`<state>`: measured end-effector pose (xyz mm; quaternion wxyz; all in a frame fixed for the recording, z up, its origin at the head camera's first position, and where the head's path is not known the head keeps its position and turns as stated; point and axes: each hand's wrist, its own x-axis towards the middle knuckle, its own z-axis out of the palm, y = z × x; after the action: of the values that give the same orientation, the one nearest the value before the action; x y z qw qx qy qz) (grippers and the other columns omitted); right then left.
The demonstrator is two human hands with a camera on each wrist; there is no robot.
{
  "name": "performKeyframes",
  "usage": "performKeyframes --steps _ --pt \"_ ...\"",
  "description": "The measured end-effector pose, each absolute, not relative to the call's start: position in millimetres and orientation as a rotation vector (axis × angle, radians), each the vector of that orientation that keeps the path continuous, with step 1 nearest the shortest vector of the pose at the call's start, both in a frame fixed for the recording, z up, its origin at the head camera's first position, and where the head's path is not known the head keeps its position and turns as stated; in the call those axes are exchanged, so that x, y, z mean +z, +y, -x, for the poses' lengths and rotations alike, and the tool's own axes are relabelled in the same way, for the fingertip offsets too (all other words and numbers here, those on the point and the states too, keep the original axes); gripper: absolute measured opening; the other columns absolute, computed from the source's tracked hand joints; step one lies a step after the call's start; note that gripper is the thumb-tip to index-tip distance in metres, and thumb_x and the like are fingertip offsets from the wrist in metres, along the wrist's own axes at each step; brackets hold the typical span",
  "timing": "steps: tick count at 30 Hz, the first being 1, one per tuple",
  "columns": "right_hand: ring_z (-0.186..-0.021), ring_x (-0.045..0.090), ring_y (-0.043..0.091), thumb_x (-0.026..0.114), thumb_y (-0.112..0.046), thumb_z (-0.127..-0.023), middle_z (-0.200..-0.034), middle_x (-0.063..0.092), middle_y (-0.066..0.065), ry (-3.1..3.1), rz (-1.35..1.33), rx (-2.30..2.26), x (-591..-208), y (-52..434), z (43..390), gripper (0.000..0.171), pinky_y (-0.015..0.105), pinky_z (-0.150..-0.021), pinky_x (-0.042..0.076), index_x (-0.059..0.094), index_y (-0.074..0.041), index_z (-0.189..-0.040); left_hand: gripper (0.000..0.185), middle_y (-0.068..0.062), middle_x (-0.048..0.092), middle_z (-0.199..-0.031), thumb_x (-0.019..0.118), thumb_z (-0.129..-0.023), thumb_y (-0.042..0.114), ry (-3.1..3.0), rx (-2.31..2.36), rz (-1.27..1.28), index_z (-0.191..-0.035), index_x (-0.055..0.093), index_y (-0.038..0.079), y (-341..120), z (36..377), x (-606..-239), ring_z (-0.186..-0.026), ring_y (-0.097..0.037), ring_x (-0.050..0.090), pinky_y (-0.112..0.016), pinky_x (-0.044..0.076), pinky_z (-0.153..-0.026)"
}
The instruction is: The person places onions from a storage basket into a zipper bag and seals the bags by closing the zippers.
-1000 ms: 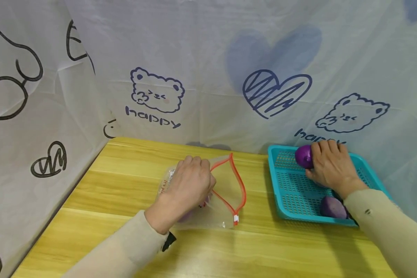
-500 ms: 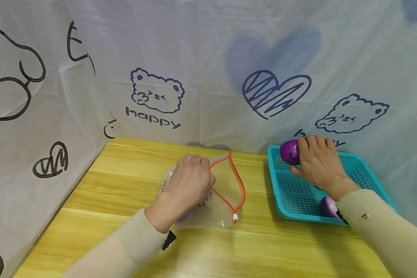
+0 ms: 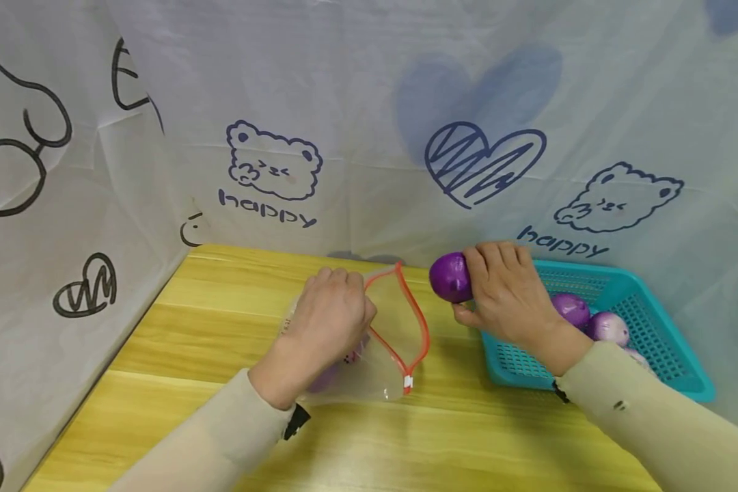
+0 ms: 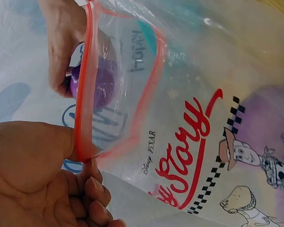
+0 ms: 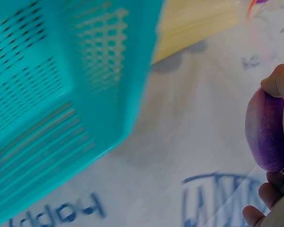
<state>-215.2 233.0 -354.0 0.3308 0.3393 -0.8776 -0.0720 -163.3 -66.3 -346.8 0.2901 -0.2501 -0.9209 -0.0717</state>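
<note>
My left hand [image 3: 326,321] pinches the upper edge of a clear zip bag [image 3: 369,379] with a red zip and a white slider [image 3: 408,381]. The bag's mouth gapes toward the right. In the left wrist view, thumb and fingertips meet at the red zip [image 4: 86,85], and a rounded purple shape [image 4: 265,111] shows through the printed plastic. Held in my right hand [image 3: 510,294] is a shiny red onion [image 3: 450,277], raised between the basket and the bag's mouth. The right wrist view shows thumb and fingers curled round this onion [image 5: 267,130].
A turquoise perforated basket [image 3: 673,342] stands on the right of the wooden table [image 3: 369,444]. Several purple and whitish onions [image 3: 570,309] lie in it, partly hidden by my right forearm. A printed cloth [image 3: 369,123] hangs behind the table; another side of it closes off the left.
My right hand has lifted the onion out over the basket's left rim and carried it left toward the bag. My left hand keeps its grip on the bag's edge, nearly still.
</note>
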Motion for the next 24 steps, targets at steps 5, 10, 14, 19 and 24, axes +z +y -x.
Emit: performKeyframes --steps 5,10,14,19,24 --pt "-0.103 0.054 0.042 0.079 -0.055 -0.075 -0.114 0.056 0.021 -2.259 -0.967 -0.142 -350 204 203 0.082 0.055 -0.087 0.046 0.052 0.002 -0.127 0.027 -0.002 0.039 -0.064 0.065 -0.086 0.009 -2.475 -0.276 0.636 -0.066 0.045 0.011 -66 163 -342 -0.060 -0.024 0.040 -0.036 0.036 -0.054" --pt "-0.105 0.055 0.038 0.076 -0.053 -0.077 -0.115 0.057 0.018 -2.244 -1.010 -0.175 -355 180 196 0.078 0.052 -0.089 0.048 0.053 0.000 -0.130 0.028 -0.003 0.042 -0.065 0.065 -0.088 0.011 -2.520 -0.329 0.623 -0.068 0.045 0.011 -63 162 -338 -0.061 -0.025 0.041 -0.037 0.038 -0.058" --pt "-0.105 0.057 0.036 0.072 -0.051 -0.081 -0.117 0.060 0.018 -2.248 -1.033 -0.259 -367 165 195 0.075 0.050 -0.091 0.049 0.054 0.000 -0.133 0.028 -0.003 0.044 -0.065 0.066 -0.090 0.014 -2.543 -0.324 0.633 -0.069 0.048 0.010 -61 160 -338 -0.060 -0.024 0.042 -0.037 0.038 -0.057" --pt "-0.107 0.059 0.036 0.072 -0.047 -0.086 -0.123 0.063 0.018 -2.232 -1.025 -0.347 -384 153 195 0.070 0.049 -0.091 0.051 0.056 0.001 -0.134 0.026 -0.005 0.049 -0.067 0.065 -0.092 0.016 -2.543 -0.321 0.636 -0.071 0.051 0.008 -60 159 -338 -0.060 -0.026 0.045 -0.038 0.040 -0.056" --pt "-0.102 0.060 0.034 0.070 -0.041 -0.091 -0.118 0.064 0.015 -2.188 -0.983 -0.343 -393 144 196 0.054 0.046 -0.086 0.050 0.062 -0.004 -0.129 0.028 -0.004 0.047 -0.066 0.064 -0.092 0.016 -2.547 -0.324 0.638 -0.069 0.048 0.009 -60 157 -336 -0.060 -0.026 0.044 -0.038 0.039 -0.057"
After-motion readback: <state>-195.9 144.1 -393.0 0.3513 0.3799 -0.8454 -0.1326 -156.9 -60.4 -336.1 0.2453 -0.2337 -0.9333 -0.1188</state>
